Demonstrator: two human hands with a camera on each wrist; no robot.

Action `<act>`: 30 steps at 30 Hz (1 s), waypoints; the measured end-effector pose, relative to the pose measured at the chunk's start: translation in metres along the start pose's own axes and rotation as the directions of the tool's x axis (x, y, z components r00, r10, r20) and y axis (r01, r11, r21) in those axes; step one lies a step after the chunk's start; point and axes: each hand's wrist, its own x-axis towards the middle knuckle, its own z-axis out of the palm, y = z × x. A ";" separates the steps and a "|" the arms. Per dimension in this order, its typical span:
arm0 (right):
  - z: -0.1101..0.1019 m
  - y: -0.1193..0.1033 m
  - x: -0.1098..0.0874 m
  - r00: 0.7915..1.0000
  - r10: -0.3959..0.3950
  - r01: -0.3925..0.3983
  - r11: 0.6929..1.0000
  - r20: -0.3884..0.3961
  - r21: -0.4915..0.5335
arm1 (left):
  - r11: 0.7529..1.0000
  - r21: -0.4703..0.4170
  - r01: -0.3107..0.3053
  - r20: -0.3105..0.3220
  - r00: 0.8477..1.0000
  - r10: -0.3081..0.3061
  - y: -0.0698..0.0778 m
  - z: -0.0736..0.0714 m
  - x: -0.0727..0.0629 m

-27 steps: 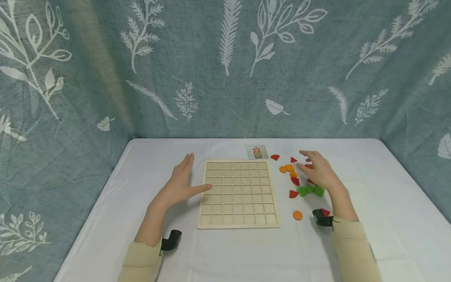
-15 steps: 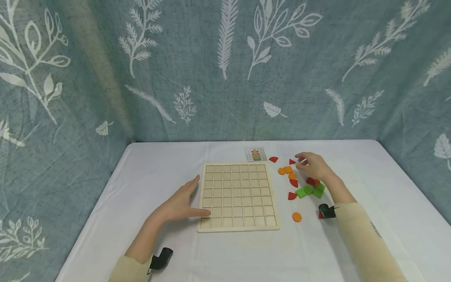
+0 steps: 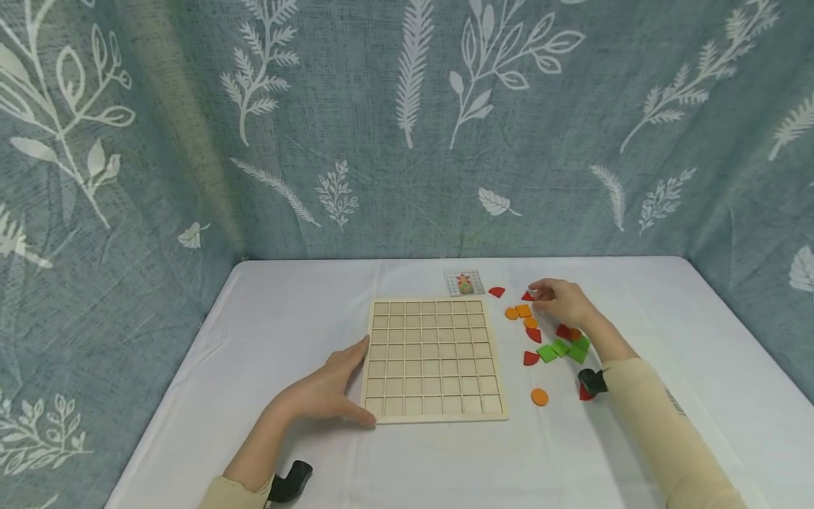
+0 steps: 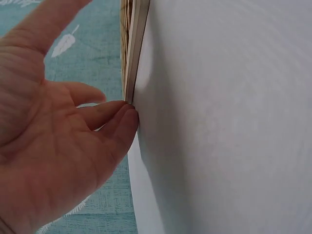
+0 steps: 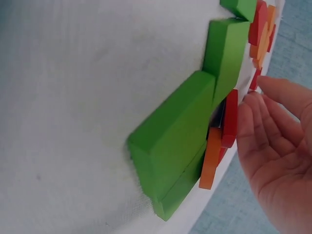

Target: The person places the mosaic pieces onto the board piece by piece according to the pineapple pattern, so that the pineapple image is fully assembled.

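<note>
My right hand (image 3: 562,302) is over the scattered pieces, its thumb and fingertips set around a small red triangle (image 3: 527,296) on the cloth. Close up in the right wrist view, the fingertips meet at a red piece (image 5: 255,79) beyond the green blocks (image 5: 175,134). A square wooden grid board (image 3: 432,418) lies in the middle of the table. My left hand (image 3: 324,387) touches its left side with extended fingers, the thumb near the front-left corner. Left wrist view: fingertips rest against the board's edge (image 4: 138,53).
Green squares (image 3: 547,353), a red quarter-circle (image 3: 531,358), an orange disc (image 3: 539,397) and an orange square (image 3: 523,311) lie right of the board. A small pattern card (image 3: 453,283) sits behind it. A leaf-printed curtain (image 3: 381,212) surrounds the white-covered table (image 3: 407,466).
My left hand has come down from over the board to its left edge and front corner. My right hand has lowered and closed its fingers in around the red triangle.
</note>
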 end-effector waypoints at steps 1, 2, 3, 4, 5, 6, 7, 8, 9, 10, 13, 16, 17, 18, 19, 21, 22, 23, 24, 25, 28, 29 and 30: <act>0.000 0.000 0.001 1.000 0.002 -0.002 1.000 0.001 0.003 | 1.000 0.003 -0.001 -0.001 1.000 0.001 0.000 0.000 0.000; 0.000 0.000 0.002 1.000 0.000 0.000 1.000 0.002 0.001 | 1.000 0.007 0.000 -0.004 1.000 0.000 -0.001 -0.001 0.000; 0.001 0.000 0.003 1.000 0.003 -0.003 1.000 0.000 0.000 | 1.000 0.009 0.004 -0.006 1.000 -0.004 -0.002 -0.001 0.000; 0.001 0.000 0.004 1.000 0.002 -0.002 1.000 -0.001 -0.002 | 1.000 0.009 0.007 -0.009 1.000 -0.007 -0.002 -0.001 0.001; 0.001 0.000 0.005 1.000 0.001 -0.001 1.000 -0.004 -0.002 | 1.000 0.009 0.010 -0.013 1.000 -0.010 -0.003 -0.001 0.001; 0.002 0.000 0.005 1.000 0.002 -0.002 1.000 -0.006 -0.002 | 1.000 0.009 0.013 -0.016 1.000 -0.012 -0.004 -0.001 0.001; 0.002 0.001 0.006 1.000 0.006 -0.007 1.000 -0.011 -0.002 | 1.000 0.011 0.015 -0.018 1.000 -0.015 -0.004 0.000 0.002; 0.002 0.001 0.006 1.000 0.010 -0.010 1.000 -0.015 0.000 | 1.000 0.013 0.017 -0.019 1.000 -0.017 -0.005 0.000 0.002; 0.002 0.001 0.007 1.000 0.012 -0.012 1.000 -0.018 0.002 | 1.000 0.015 0.017 -0.020 1.000 -0.017 -0.005 -0.001 0.002; 0.003 0.001 0.007 1.000 0.013 -0.013 1.000 -0.021 0.004 | 1.000 0.021 0.017 -0.018 1.000 -0.017 -0.005 -0.001 0.003; 0.003 0.003 0.008 0.999 0.022 -0.021 1.000 -0.030 0.012 | 0.999 0.042 0.015 -0.005 1.000 -0.015 -0.005 -0.002 0.002; 0.003 0.004 0.009 0.999 0.025 -0.024 1.000 -0.036 0.020 | 0.998 0.056 0.008 0.009 1.000 -0.009 -0.004 -0.002 0.001; 0.003 0.004 0.009 0.999 0.025 -0.024 0.999 -0.036 0.023 | 0.998 0.055 0.009 0.012 1.000 -0.009 -0.004 -0.003 0.001; 0.003 0.004 0.009 0.999 0.029 -0.028 0.999 -0.036 0.027 | 0.998 0.057 0.008 0.013 1.000 -0.009 -0.003 -0.003 0.000; 0.003 0.004 0.009 0.999 0.032 -0.031 0.999 -0.036 0.029 | 0.998 0.056 0.009 0.013 1.000 -0.009 -0.003 -0.003 0.000; 0.002 0.004 0.009 0.998 0.044 -0.042 0.999 -0.039 0.031 | 0.998 0.057 0.010 0.013 1.000 -0.010 -0.003 -0.003 0.000; 0.002 0.003 0.009 0.998 0.050 -0.049 0.998 -0.040 0.031 | 0.998 0.059 0.010 0.012 1.000 -0.011 -0.003 -0.003 0.000; 0.002 0.003 0.009 0.998 0.049 -0.048 0.999 -0.040 0.026 | 0.998 0.062 0.010 0.012 1.000 -0.011 -0.004 -0.004 0.000; 0.002 0.002 0.009 0.998 0.053 -0.052 0.998 -0.041 0.024 | 0.998 0.066 0.008 0.012 1.000 -0.009 -0.004 -0.004 0.000; 0.002 0.002 0.009 0.998 0.047 -0.047 0.999 -0.039 0.019 | 0.998 0.069 0.007 0.012 1.000 -0.008 -0.005 -0.003 0.001; 0.001 0.001 0.009 0.999 0.038 -0.038 0.999 -0.038 0.009 | 0.997 0.074 0.000 0.015 1.000 -0.001 -0.007 -0.003 0.001; 0.001 0.001 0.008 0.999 0.032 -0.032 0.999 -0.037 0.007 | 0.997 0.076 -0.002 0.018 1.000 0.000 -0.007 -0.002 0.001; 0.001 0.001 0.008 0.999 0.026 -0.026 1.000 -0.038 0.011 | 0.997 0.076 -0.005 0.022 1.000 0.003 -0.007 -0.002 0.001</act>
